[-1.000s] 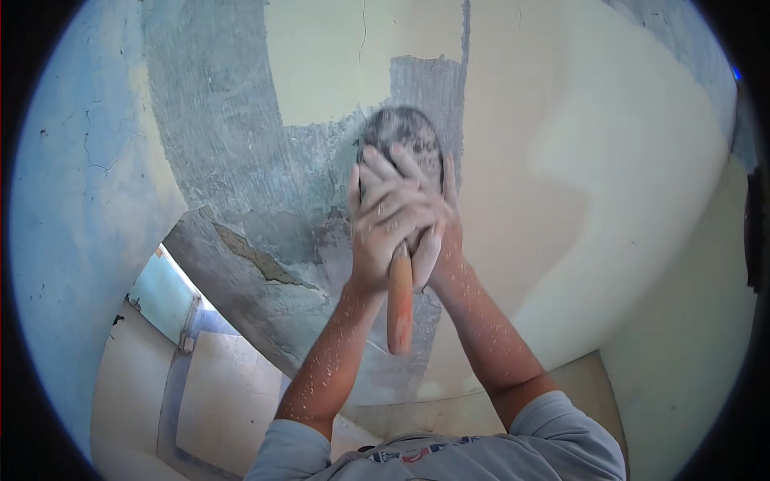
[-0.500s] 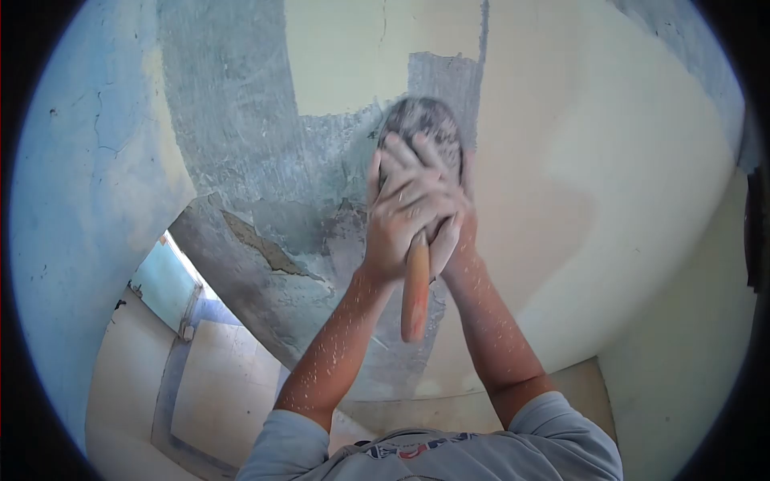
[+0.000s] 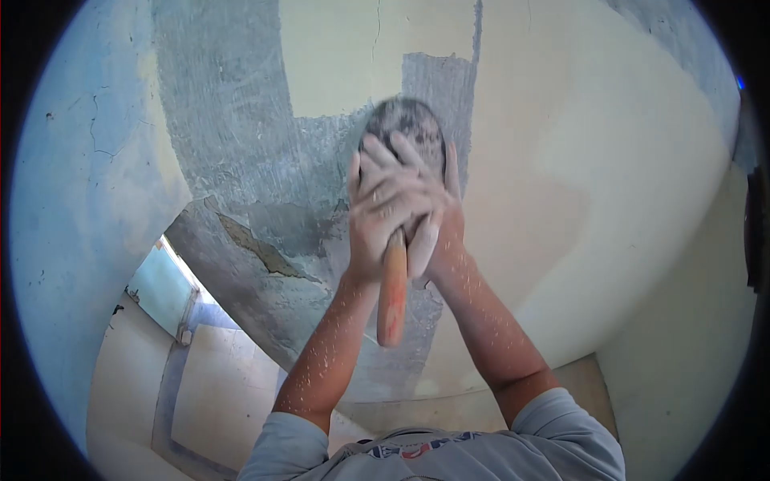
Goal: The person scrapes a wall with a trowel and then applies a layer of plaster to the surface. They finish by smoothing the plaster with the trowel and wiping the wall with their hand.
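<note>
A dark, rounded tool (image 3: 407, 120) smeared with pale dust lies against the wall, its orange-brown wooden handle (image 3: 392, 301) pointing down toward me. My left hand (image 3: 377, 212) and my right hand (image 3: 433, 216) are stacked over it, fingers overlapping, pressing its back and wrapped round its sides. Both hands are coated in whitish dust. The handle sticks out below them and is not gripped. Around the tool the wall has a rough grey patch (image 3: 241, 136), with cream paint (image 3: 345, 56) above and a smooth cream area (image 3: 529, 160) to the right.
Broken plaster with a brownish gap (image 3: 257, 244) is at left of centre. A blue wall (image 3: 72, 176) stands at far left, above an opening with a light blue panel (image 3: 164, 289). A dark object (image 3: 754, 228) hangs at the far right edge.
Both hands and the tool have shifted slightly left across the wall, and the handle's end sits a little lower. The hold looks the same.
</note>
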The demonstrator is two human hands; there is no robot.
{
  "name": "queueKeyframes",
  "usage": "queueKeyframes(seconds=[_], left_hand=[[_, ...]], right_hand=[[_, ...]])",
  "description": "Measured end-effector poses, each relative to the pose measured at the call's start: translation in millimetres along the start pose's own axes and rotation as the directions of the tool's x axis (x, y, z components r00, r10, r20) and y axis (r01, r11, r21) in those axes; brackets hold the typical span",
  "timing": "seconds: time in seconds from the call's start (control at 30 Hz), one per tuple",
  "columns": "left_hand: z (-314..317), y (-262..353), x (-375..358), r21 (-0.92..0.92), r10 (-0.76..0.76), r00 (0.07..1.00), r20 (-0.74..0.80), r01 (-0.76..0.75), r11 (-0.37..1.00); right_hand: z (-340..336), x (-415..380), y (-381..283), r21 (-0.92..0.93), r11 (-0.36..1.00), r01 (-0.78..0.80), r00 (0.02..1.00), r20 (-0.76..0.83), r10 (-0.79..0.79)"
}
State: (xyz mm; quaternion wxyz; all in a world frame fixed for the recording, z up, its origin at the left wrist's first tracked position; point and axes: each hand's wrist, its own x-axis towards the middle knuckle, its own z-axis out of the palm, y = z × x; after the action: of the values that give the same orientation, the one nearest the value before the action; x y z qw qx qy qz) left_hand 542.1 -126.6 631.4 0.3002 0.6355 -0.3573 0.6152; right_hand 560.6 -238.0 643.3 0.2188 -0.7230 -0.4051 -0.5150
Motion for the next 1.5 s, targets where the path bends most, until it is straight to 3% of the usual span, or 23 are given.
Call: queueKeyframes(seconds=[0.1,0.2,0.23,0.37,0.43,0.5,0.6,0.83,0.97,1.07,1.23,1.37,1.5], left_hand=[[-1,-6,20,0.018,0.063,0.998,0.012,-0.063,0.998],[2,-1,-6,0.008,-0.093,0.994,0.064,0.092,0.996],[2,0,-11,0.001,-0.085,0.995,0.053,0.085,0.996],[2,-1,-15,-0.045,-0.064,0.998,0.008,0.065,0.997],[0,2,1,-0.068,-0.094,0.995,0.018,0.095,0.993],[-5,8,27,-0.078,-0.146,0.987,0.062,0.151,0.985],[14,-24,45,0.037,0.074,0.995,-0.065,-0.071,0.997],[4,6,1,0.002,-0.050,0.999,-0.022,0.050,0.999],[1,-2,47,-0.074,-0.015,1.000,-0.025,0.013,0.997],[4,-1,48,-0.062,0.018,0.999,-0.048,-0.021,0.998],[5,8,-2,0.053,-0.042,0.999,0.017,0.042,0.998],[9,-14,27,-0.002,-0.003,0.999,-0.042,0.003,1.000],[6,-12,48,0.004,0.036,0.999,-0.003,-0.036,0.999]], right_hand=[[-2,17,2,-0.036,0.999,-0.008,0.999,-0.034,0.007],[4,-1,2,0.025,0.999,-0.031,0.999,-0.007,0.031],[5,-12,-3,0.086,0.993,-0.077,0.997,0.021,0.075],[11,-26,-9,0.025,0.991,-0.129,0.991,0.045,0.128],[2,-7,-3,0.016,0.999,-0.040,0.999,0.024,0.040],[-2,21,9,0.120,0.993,-0.017,0.997,-0.076,0.026],[3,31,10,0.092,0.996,-0.010,0.992,-0.128,0.022],[11,-6,-3,-0.082,0.994,-0.079,0.997,0.015,0.081],[-4,33,11,0.013,1.000,-0.007,0.999,-0.031,0.008],[-4,35,15,0.001,1.000,0.023,0.998,-0.065,-0.023],[12,-11,3,-0.033,0.998,-0.051,0.998,0.041,0.052],[-3,24,10,0.055,0.999,-0.001,1.000,-0.019,0.002],[-10,37,16,0.032,0.999,0.035,0.999,-0.021,-0.034]])
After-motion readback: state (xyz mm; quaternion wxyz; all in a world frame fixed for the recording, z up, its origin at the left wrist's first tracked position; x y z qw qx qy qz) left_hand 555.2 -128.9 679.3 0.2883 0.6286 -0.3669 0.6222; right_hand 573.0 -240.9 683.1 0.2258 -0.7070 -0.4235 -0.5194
